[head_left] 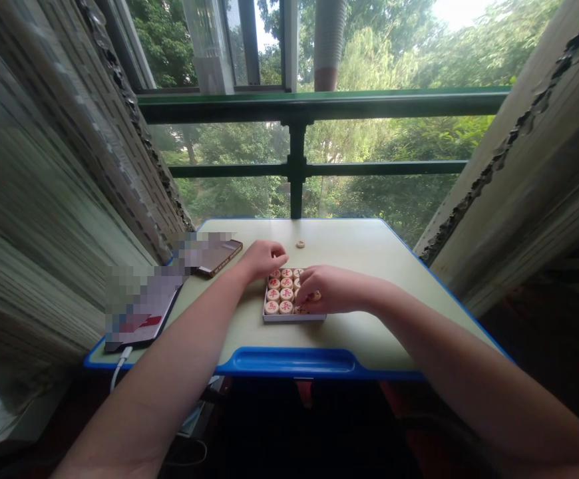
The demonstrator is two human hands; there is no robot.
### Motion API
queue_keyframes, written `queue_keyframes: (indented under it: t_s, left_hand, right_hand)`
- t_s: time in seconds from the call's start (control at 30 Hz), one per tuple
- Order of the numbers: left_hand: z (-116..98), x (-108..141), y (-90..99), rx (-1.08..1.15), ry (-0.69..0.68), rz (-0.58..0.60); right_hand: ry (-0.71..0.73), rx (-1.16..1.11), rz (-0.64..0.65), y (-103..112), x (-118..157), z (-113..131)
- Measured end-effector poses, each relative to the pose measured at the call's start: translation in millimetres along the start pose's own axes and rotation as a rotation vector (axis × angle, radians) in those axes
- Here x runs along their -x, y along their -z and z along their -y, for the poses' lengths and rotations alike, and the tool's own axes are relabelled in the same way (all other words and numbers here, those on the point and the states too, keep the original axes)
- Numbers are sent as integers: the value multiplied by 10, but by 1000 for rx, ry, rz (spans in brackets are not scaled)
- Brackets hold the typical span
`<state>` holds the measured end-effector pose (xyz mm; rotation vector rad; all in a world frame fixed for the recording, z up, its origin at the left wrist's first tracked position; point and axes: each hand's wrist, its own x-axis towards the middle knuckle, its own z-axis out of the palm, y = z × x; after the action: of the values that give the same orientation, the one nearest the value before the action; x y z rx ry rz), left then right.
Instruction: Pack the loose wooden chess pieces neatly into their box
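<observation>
The filling of the shallow box (pixel 294 319), placed in the middle of the table (pixel 369 246), seems to be far advanced: rows of red-marked round pieces (pixel 286 294) are seen inside, while one piece (pixel 300 244) is left outside, beyond the box. The right side is covered by the right hand (pixel 337 289), so gaps there cannot be judged. The hands are held apart; the left hand (pixel 264 258) is curled near the far left corner. Whether anything is gripped by either cannot be told. The table is edged in blue; curtains (pixel 44 166) and a green railing (pixel 297 106) are seen around it.
</observation>
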<state>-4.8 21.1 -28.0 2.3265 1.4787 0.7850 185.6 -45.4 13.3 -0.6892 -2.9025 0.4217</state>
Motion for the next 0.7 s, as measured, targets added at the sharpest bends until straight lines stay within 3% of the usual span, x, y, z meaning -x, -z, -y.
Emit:
queue_keyframes:
  t_s: [0.17,0.7]
  left_hand:
    - [-14,10,-6,-5,6,23]
    - [-26,8,18,-28,-21,41]
  right_hand:
    - [31,16,29,-30,-36,-24]
    - [-120,-29,45,-73,-70,-6]
